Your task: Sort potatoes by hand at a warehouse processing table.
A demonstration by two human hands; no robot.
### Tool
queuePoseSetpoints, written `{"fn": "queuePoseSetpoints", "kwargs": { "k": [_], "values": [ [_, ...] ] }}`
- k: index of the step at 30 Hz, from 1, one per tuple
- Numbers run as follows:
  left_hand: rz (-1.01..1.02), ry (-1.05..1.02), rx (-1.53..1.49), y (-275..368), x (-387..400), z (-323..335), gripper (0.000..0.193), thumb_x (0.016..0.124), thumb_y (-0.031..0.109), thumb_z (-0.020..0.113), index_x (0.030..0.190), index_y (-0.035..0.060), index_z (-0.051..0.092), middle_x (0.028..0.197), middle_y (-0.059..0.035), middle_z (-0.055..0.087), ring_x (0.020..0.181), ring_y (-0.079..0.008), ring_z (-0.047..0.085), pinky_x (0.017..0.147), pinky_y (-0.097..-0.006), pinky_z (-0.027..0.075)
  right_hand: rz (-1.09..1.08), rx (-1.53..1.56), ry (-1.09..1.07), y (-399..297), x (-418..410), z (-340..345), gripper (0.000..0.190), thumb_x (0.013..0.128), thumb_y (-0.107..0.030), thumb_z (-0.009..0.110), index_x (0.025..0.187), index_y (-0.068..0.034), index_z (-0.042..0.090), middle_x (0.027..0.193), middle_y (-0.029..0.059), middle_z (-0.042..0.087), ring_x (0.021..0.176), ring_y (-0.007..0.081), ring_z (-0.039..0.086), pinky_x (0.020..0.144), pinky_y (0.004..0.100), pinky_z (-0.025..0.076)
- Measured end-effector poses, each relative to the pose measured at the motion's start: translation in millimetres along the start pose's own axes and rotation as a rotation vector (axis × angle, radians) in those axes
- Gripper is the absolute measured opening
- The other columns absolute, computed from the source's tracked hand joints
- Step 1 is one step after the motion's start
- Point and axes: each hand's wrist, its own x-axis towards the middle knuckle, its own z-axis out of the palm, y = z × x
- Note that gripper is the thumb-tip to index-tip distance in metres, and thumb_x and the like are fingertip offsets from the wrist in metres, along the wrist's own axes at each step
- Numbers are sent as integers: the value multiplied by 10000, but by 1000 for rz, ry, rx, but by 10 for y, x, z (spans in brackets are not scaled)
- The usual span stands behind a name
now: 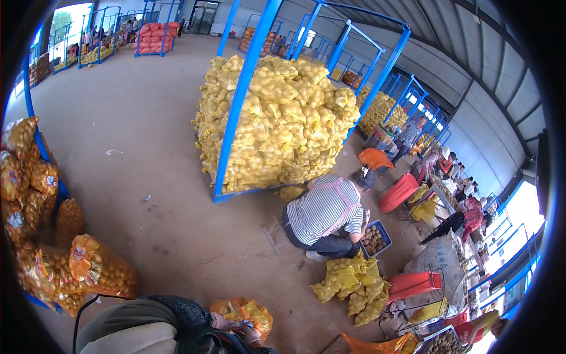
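In front of me at the lower edge stands an orange mesh sack (236, 305) with round produce in it. Its gathered yellow-orange top fans out beside my hands. My left hand (220, 322), below a dark blue knitted sleeve, grips the gathered neck. My right hand (248, 335) is closed on the same neck from the other side. A small bluish-white tag or tie (247, 324) shows between the hands; its details are too small to tell. My fingers are partly hidden by the sack's top and by each other.
Filled orange sacks (101, 270) are piled at left by a blue frame. A blue rack (241, 101) holds yellow potato sacks. A person in a striped shirt (327, 208) sits by a blue crate (384, 239) of potatoes. Yellow sacks (353, 283) lie nearby; people work along tables at right.
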Motion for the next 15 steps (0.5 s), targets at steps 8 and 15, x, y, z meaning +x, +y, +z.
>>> {"fn": "queuePoseSetpoints", "kwargs": {
  "k": [8,15],
  "values": [
    [-143,-41,48,270,298,-152,507,847,202,678,1337,129,574,1188,-130,645,1100,-316,633,922,-398,516,208,510,61,402,187,-256,311,983,-264,517,1094,4,629,1031,160,687,941,304,625,910,432,493],
    [90,171,-98,-60,673,201,263,903,187,628,1146,116,698,895,-39,680,853,-175,635,773,-346,530,185,524,-39,3,-251,8,310,980,-206,516,1166,9,639,1193,188,678,1134,333,605,1036,478,439]
  ]
}}
